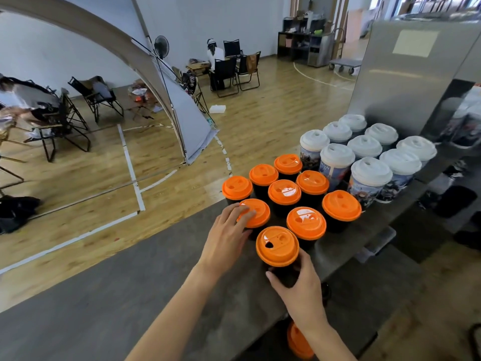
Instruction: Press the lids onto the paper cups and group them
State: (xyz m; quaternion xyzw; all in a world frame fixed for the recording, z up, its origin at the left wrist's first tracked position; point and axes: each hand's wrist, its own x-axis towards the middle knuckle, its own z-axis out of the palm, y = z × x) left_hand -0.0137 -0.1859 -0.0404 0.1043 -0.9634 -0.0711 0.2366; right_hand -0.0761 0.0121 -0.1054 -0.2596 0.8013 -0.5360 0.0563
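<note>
We are gripping the nearest orange-lidded black cup (277, 246) around its side with our right hand (299, 287), left hand (226, 238) resting fingers flat on the neighbouring cup's orange lid (256, 212), both at the orange group's front edge on the grey counter (109, 295).

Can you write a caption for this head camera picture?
Both hands add the last orange-lidded cup to its group.

Nine black cups with orange lids (284, 192) sit upright, bunched together on the grey counter. Right behind them, nine printed cups with white lids (365, 146) form their own cluster.
</note>
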